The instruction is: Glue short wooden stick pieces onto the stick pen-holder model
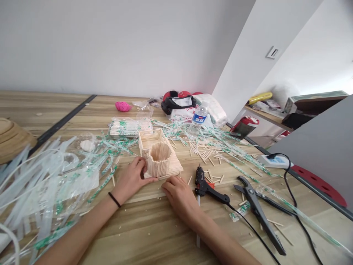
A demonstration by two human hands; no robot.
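Note:
A small model made of thin wooden sticks [159, 162] stands on the table in front of me. It has a flat stick base, a many-sided open-topped tub shape at the front and a low-walled rectangular part behind. My left hand [135, 172] grips the front left corner of the model, with the thumb along the front edge of the base and the fingers bent round its left side. Close by the base's front edge, my right hand [178, 193] rests on the tabletop, fingers loosely bent and holding nothing visible. A black glue gun [206, 186] lies just right of that hand.
Cutting pliers [255, 204] and a power cord [296, 198] lie to the right. Loose sticks [206, 151] and a water bottle [198, 119] are behind. Clear glue sticks [52, 184] and plastic wrappers cover the left. Bundled sticks [129, 127] and pink yarn [122, 106] sit farther back.

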